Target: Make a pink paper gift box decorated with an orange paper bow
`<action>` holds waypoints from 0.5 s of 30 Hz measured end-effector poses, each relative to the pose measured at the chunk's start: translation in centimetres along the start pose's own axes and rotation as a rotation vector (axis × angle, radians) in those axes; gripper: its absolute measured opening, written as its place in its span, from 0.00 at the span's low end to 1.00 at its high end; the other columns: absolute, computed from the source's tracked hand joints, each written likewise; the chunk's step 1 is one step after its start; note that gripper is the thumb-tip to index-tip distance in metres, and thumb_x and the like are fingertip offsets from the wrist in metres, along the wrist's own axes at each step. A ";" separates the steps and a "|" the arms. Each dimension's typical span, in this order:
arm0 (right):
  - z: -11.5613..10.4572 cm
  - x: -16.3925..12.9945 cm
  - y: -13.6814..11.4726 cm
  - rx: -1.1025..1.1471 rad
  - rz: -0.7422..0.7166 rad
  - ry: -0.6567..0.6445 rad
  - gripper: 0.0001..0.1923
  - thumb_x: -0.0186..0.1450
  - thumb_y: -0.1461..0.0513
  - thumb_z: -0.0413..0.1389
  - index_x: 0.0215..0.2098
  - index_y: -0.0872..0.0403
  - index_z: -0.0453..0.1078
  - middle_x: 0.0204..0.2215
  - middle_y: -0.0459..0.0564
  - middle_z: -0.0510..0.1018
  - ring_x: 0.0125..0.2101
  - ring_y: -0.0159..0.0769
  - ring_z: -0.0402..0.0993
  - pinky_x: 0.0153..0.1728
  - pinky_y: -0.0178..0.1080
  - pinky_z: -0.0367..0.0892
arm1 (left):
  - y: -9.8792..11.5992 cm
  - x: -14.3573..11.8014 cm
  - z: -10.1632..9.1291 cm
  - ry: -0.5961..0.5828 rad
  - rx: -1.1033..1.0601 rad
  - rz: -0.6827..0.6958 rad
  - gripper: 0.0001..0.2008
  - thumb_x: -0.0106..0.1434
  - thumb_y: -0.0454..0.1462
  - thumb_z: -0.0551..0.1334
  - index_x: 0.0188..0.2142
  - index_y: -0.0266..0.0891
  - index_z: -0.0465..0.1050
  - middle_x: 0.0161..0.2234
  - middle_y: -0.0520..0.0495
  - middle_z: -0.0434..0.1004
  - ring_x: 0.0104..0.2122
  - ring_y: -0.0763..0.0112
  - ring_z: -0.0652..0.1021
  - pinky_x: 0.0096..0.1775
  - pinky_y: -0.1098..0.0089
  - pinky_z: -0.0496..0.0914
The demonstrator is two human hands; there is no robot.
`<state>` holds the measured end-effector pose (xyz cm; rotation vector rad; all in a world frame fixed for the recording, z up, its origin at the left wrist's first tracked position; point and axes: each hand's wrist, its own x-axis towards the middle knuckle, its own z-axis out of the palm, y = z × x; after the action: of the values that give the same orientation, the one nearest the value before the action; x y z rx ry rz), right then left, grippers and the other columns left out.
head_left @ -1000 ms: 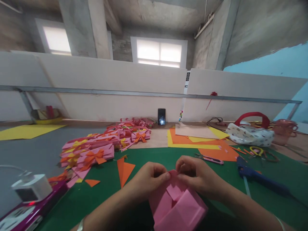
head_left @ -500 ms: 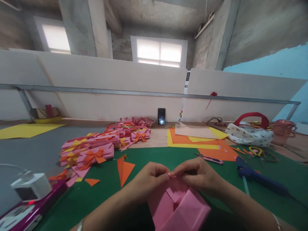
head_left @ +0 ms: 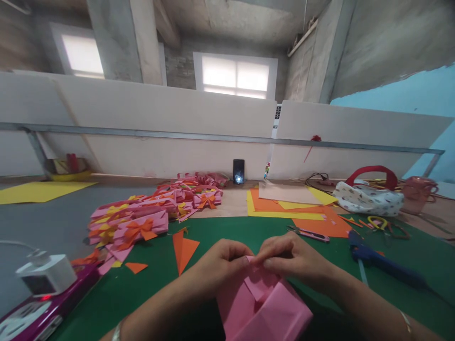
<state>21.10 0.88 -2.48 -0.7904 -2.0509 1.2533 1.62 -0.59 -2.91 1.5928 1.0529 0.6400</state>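
A folded pink paper piece (head_left: pixel 263 308), with an open pocket between its folds, is held low at the front centre. My left hand (head_left: pixel 229 260) pinches its upper left edge between thumb and fingers. On the upper right edge, the fingers of my right hand (head_left: pixel 289 255) are closed close beside the left fingertips. An orange folded paper strip (head_left: pixel 185 251) lies on the green mat (head_left: pixel 152 284) to the left of my hands. Beyond my right hand is a pink utility knife (head_left: pixel 314 235).
Pink paper bags with bows (head_left: pixel 142 222) are piled at left. A blue glue gun (head_left: pixel 384 265) and scissors (head_left: pixel 378 223) lie at right. Coloured paper sheets (head_left: pixel 284 210), a phone (head_left: pixel 238 171) and a white basket (head_left: pixel 368 199) stand farther back. A purple power strip (head_left: pixel 67 298) holds a white charger (head_left: pixel 48 274).
My right fingers have shifted slightly along the pink paper's top edge, and the paper has tilted a little. The things on the table have not moved.
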 end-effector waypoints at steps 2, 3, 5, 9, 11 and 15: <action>0.2 0.0 0.2 -0.012 0.003 0.003 0.13 0.54 0.70 0.56 0.34 0.51 0.78 0.26 0.46 0.73 0.25 0.27 0.66 0.24 0.30 0.59 | -0.1 0.1 0.0 -0.005 -0.010 0.014 0.14 0.54 0.44 0.58 0.30 0.34 0.74 0.24 0.51 0.71 0.25 0.74 0.68 0.27 0.75 0.59; 0.3 0.0 0.2 0.001 0.013 0.005 0.14 0.53 0.70 0.55 0.33 0.51 0.78 0.26 0.46 0.73 0.25 0.27 0.66 0.24 0.30 0.59 | -0.1 0.1 0.0 -0.007 -0.007 0.020 0.14 0.54 0.43 0.58 0.30 0.34 0.73 0.25 0.52 0.71 0.26 0.74 0.68 0.27 0.75 0.59; 0.5 0.1 0.4 0.043 0.046 0.014 0.15 0.52 0.72 0.54 0.32 0.52 0.78 0.26 0.45 0.73 0.24 0.27 0.67 0.23 0.30 0.60 | 0.0 0.1 -0.1 -0.007 0.018 0.028 0.13 0.55 0.42 0.57 0.30 0.34 0.73 0.24 0.52 0.70 0.26 0.74 0.68 0.27 0.75 0.59; 0.8 0.2 0.4 0.097 0.111 0.069 0.16 0.51 0.73 0.52 0.31 0.54 0.78 0.25 0.45 0.74 0.23 0.26 0.67 0.23 0.29 0.60 | 0.3 -0.1 -0.1 0.017 0.114 0.042 0.12 0.56 0.40 0.55 0.29 0.34 0.73 0.24 0.53 0.67 0.26 0.76 0.65 0.26 0.76 0.57; 0.8 0.2 0.4 0.133 0.122 0.074 0.17 0.51 0.72 0.52 0.35 0.54 0.75 0.23 0.43 0.73 0.22 0.26 0.66 0.23 0.29 0.60 | 0.4 -0.1 -0.2 0.021 0.147 0.058 0.12 0.56 0.39 0.54 0.29 0.34 0.73 0.24 0.54 0.66 0.25 0.76 0.65 0.25 0.77 0.57; 0.8 0.2 0.3 0.219 0.131 0.053 0.15 0.52 0.72 0.53 0.37 0.55 0.68 0.19 0.40 0.71 0.20 0.26 0.66 0.22 0.30 0.60 | 0.4 -0.3 -0.2 0.037 0.271 0.099 0.12 0.56 0.36 0.52 0.29 0.35 0.73 0.23 0.54 0.66 0.26 0.75 0.65 0.25 0.76 0.56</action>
<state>20.38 0.70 -2.99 -0.8550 -1.8062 1.4838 1.42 -0.75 -2.41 1.8829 1.1304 0.6143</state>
